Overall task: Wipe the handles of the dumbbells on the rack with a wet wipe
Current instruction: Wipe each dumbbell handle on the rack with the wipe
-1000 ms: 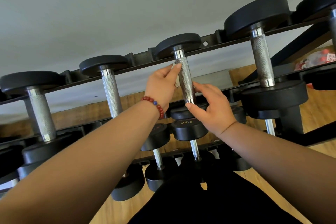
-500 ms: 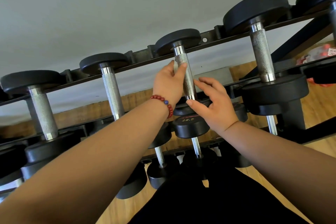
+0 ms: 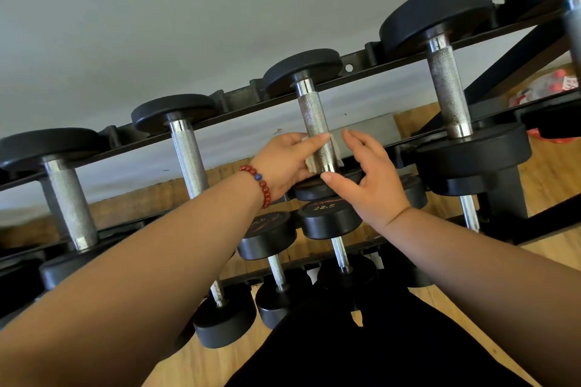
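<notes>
Steel knurled handle (image 3: pixel 314 122) mid-wipe: left hand (image 3: pixel 283 160) pinches white wet wipe (image 3: pixel 310 164) round it, right hand (image 3: pixel 374 179) open alongside; upward rub likely next.

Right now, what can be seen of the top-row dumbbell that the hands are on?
The dumbbell has round black heads, rubber-looking, and a knurled metal handle with smooth bright collars. It lies across the top rails of the black rack, with its far head on the rear rail and its near head mostly hidden behind the hands. A white wet wipe shows on both sides of the handle's lower part. The left hand holds it there, index finger across the handle. The right hand is open, thumb at the lower collar.
</notes>
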### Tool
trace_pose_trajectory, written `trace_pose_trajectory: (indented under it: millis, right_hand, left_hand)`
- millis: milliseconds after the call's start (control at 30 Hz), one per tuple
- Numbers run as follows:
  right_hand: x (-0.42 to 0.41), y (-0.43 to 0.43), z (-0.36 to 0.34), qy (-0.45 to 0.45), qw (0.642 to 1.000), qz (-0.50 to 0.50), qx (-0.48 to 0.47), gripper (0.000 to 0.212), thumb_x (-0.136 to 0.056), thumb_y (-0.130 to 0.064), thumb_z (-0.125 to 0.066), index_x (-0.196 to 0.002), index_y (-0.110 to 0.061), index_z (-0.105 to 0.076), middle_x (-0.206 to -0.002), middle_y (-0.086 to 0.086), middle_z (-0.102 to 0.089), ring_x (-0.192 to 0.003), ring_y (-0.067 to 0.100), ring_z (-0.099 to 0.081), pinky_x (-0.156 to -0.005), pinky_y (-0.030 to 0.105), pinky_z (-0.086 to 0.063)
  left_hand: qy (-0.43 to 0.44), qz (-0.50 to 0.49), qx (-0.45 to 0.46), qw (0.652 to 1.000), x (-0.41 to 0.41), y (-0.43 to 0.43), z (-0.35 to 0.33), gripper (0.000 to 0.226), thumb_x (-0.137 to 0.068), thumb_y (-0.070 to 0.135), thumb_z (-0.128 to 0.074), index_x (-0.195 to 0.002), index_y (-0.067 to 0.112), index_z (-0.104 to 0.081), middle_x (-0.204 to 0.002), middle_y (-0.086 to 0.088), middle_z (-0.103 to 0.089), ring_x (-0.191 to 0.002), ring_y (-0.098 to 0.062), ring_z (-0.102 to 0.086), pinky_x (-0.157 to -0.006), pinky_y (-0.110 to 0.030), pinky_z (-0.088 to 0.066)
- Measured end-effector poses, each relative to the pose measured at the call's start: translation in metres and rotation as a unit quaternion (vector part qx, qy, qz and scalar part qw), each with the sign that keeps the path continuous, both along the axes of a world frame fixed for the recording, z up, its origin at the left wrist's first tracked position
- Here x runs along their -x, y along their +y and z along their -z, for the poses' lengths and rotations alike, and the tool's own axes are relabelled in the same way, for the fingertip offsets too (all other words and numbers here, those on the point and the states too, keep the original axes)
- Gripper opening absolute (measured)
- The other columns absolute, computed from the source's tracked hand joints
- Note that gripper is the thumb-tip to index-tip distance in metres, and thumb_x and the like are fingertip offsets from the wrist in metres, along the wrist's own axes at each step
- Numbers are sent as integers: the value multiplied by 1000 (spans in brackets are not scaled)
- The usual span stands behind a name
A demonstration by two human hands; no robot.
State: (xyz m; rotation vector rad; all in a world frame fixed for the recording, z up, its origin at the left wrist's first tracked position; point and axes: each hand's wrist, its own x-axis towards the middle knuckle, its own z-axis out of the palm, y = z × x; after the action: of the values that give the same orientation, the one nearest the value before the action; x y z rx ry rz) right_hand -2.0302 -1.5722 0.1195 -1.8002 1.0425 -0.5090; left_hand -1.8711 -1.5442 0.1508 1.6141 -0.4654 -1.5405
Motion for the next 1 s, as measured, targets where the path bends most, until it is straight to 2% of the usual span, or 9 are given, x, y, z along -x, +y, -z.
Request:
trace_pose_trajectory:
  millis: [67,200,300,400,500,633,833,900,1000]
  right_hand:
    - [-1,0,0,-3,1000,2,11,87,-76,-61,-63,-145,-15,-38,-138,-8,-38,-134,9,-32,-102,9,-21]
    - [0,-1,2,-10,1000,-3,17,87,-72,-65,-52,-144,-17,-41,-133,-11,-37,-131,10,-35,-102,12,-24]
    - [0,-2,3,-14,1000,-3,8,85,-72,-64,-53,-143,-17,-43,-136,-7,-42,-131,9,-37,-101,11,-26]
    - [0,-1,3,-18,1000,-3,9,74,-76,-56,-60,-140,-24,-43,-133,-10,-42,-128,7,-38,-100,10,-26]
    - [0,-1,3,-15,1000,1,6,82,-73,-62,-56,-141,-19,-43,-137,-6,-44,-132,9,-37,-105,15,-26]
    - [0,-2,2,7,1000,-8,-11,93,-69,-68,-50,-145,-14,-40,-148,4,-42,-139,14,-32,-110,24,-24]
    - [0,-2,2,3,1000,-5,-7,89,-71,-65,-51,-144,-14,-43,-146,5,-44,-137,15,-35,-110,25,-26]
    - [0,-2,2,6,1000,-8,-10,90,-71,-66,-51,-144,-14,-42,-147,5,-43,-138,15,-34,-111,26,-26]
    - [0,-2,2,5,1000,-6,-16,90,-70,-66,-51,-144,-15,-42,-147,5,-42,-139,15,-34,-111,25,-25]
  left_hand:
    - [31,-25,10,999,1,-7,-1,38,-93,22,-60,-122,-1,-54,-112,-17,-67,-104,-26,-67,-92,-38,-54]
    - [13,-22,9,1000,5,-7,3,36,-92,22,-61,-121,1,-55,-113,-17,-67,-104,-24,-67,-92,-37,-54]
    - [16,22,-3,1000,-4,-9,0,37,-92,20,-60,-123,0,-54,-110,-14,-68,-100,-21,-68,-87,-32,-56]
    - [35,18,-1,999,-5,-15,-3,42,-92,19,-60,-129,1,-49,-119,-17,-64,-109,-26,-65,-92,-37,-54]
    - [14,9,-2,1000,2,-6,0,37,-92,21,-61,-124,2,-55,-116,-16,-67,-106,-24,-67,-91,-34,-55]
    - [-51,20,-2,998,-3,9,5,17,-91,23,-63,-103,11,-66,-102,-11,-73,-93,-18,-71,-85,-29,-56]
    - [-59,29,0,998,-1,6,7,22,-89,24,-65,-106,11,-67,-103,-11,-73,-96,-22,-70,-89,-36,-55]
    - [-71,31,4,997,-1,11,9,15,-89,23,-66,-100,14,-69,-99,-8,-74,-94,-19,-71,-86,-33,-56]
    - [-54,42,-2,998,-9,13,6,24,-87,15,-68,-109,8,-66,-103,-7,-73,-94,-15,-71,-83,-25,-56]
